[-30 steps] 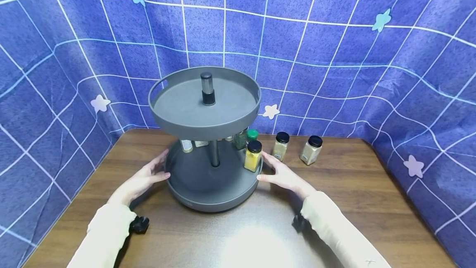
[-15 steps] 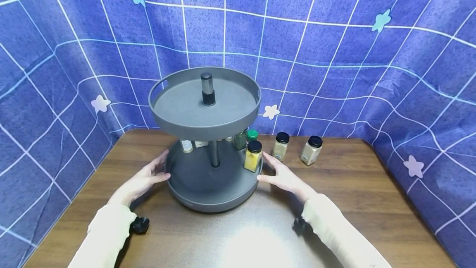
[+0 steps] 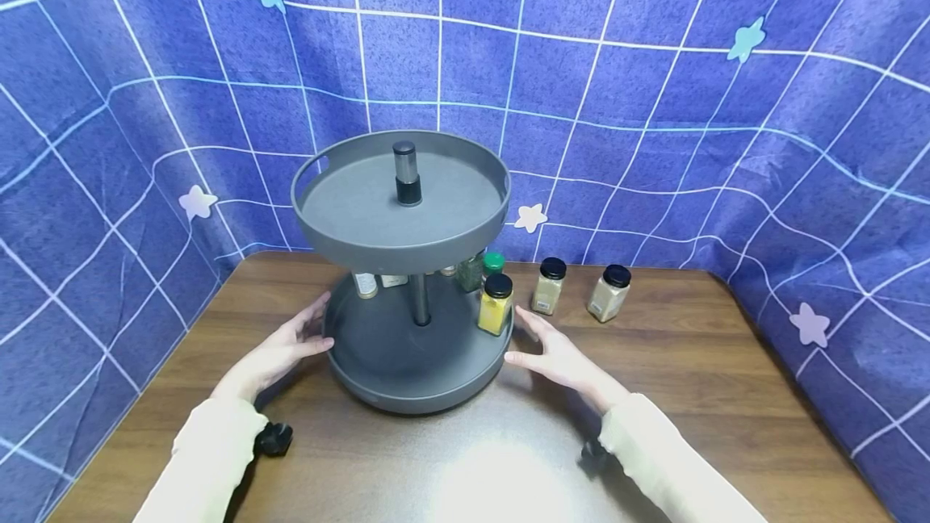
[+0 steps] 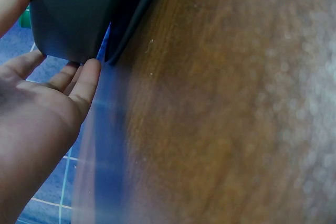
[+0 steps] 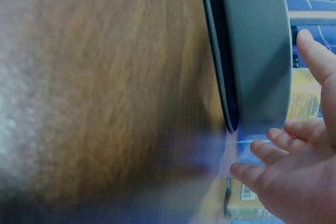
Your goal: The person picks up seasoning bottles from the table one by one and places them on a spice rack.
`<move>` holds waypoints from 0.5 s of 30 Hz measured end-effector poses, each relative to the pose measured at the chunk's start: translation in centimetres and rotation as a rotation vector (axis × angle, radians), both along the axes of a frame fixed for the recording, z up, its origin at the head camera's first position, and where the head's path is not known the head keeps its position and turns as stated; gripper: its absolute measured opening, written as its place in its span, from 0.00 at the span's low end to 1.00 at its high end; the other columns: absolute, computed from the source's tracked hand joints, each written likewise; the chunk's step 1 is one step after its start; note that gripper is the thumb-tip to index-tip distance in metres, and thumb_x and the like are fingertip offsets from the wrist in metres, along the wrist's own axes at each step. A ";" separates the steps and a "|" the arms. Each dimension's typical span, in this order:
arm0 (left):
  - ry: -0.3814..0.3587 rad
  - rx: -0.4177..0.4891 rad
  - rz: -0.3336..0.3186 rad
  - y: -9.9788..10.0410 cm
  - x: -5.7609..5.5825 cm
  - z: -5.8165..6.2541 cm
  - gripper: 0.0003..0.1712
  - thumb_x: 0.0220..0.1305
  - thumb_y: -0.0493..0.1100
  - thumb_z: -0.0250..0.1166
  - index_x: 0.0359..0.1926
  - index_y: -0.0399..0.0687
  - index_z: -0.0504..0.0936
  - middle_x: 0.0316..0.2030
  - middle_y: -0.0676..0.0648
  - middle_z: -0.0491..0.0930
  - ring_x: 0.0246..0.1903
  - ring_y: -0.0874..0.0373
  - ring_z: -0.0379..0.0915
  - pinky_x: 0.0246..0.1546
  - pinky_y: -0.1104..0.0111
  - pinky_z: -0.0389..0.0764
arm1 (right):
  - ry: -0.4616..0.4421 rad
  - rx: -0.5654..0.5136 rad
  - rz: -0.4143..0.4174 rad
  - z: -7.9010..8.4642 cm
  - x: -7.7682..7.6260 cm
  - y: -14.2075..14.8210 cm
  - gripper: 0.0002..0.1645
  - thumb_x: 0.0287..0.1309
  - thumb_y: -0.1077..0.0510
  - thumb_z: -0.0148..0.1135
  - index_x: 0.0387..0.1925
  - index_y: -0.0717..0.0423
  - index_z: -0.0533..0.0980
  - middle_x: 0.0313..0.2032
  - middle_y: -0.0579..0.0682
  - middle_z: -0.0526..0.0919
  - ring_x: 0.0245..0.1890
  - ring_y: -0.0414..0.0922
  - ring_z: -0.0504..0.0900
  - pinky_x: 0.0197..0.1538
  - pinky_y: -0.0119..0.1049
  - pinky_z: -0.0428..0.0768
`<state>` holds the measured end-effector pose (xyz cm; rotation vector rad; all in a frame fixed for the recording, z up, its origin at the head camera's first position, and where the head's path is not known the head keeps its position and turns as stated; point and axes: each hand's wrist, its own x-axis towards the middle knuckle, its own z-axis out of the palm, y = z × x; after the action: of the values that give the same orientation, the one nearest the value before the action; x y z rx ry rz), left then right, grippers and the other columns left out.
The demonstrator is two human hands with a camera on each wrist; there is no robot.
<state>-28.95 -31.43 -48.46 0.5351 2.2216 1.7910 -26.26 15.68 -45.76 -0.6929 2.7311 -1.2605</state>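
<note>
A grey two-tier round tray rack [image 3: 392,366] stands on the table, its tiers joined by a metal post [image 3: 419,301]. At the left side of the lower tier, my left hand [image 3: 279,353] touches the rim with spread fingers; the left wrist view shows fingertips on the outer wall [image 4: 73,30]. My right hand [image 3: 563,357] is held just off the right side, fingers spread and holding nothing. Close to that hand, a spice jar [image 3: 494,315] with yellow contents and a black lid stands on the lower tier.
Two black-lidded spice jars [image 3: 548,289] stand on the wooden table [image 3: 690,394] right of the rack. Behind the post are a green-lidded jar [image 3: 493,262], a dark green jar [image 3: 470,273] and white containers [image 3: 366,285], partly hidden by the upper tier [image 3: 403,255]. A blue curtain [image 3: 654,144] hangs behind.
My right hand has drawn slightly away from the lower tier, to the right and toward me. My left hand and the rack look unmoved.
</note>
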 end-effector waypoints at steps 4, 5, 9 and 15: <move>0.001 0.015 -0.004 0.0 0.0 0.0 0.48 0.64 0.34 0.59 0.75 0.48 0.38 0.72 0.33 0.35 0.69 0.36 0.32 0.52 0.84 0.61 | -0.005 -0.013 0.015 0.3 0.7 0.0 0.51 0.54 0.44 0.66 0.71 0.60 0.53 0.71 0.58 0.56 0.67 0.57 0.60 0.67 0.54 0.58; 0.002 0.012 -0.003 0.0 0.0 0.0 0.48 0.64 0.35 0.59 0.75 0.48 0.38 0.72 0.33 0.35 0.69 0.36 0.32 0.52 0.84 0.61 | -0.015 -0.019 0.015 0.4 0.9 0.0 0.51 0.54 0.44 0.66 0.71 0.60 0.53 0.71 0.58 0.56 0.67 0.57 0.61 0.66 0.54 0.58; 0.009 0.014 -0.005 0.0 0.0 0.0 0.48 0.64 0.34 0.59 0.75 0.47 0.38 0.72 0.33 0.36 0.69 0.36 0.33 0.53 0.84 0.61 | -0.023 -0.006 0.011 0.6 1.3 -0.1 0.52 0.53 0.44 0.66 0.71 0.60 0.53 0.70 0.57 0.57 0.67 0.56 0.61 0.67 0.53 0.58; 0.012 0.036 -0.014 0.0 0.0 0.0 0.49 0.63 0.33 0.59 0.74 0.45 0.37 0.72 0.32 0.36 0.68 0.35 0.35 0.52 0.84 0.63 | -0.027 0.001 0.006 0.5 1.6 -0.3 0.51 0.54 0.44 0.66 0.71 0.60 0.54 0.70 0.57 0.57 0.66 0.56 0.62 0.66 0.53 0.59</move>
<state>-28.98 -31.40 -48.49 0.5689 2.1912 1.8288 -24.64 15.42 -45.25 -0.6791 2.7058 -1.2583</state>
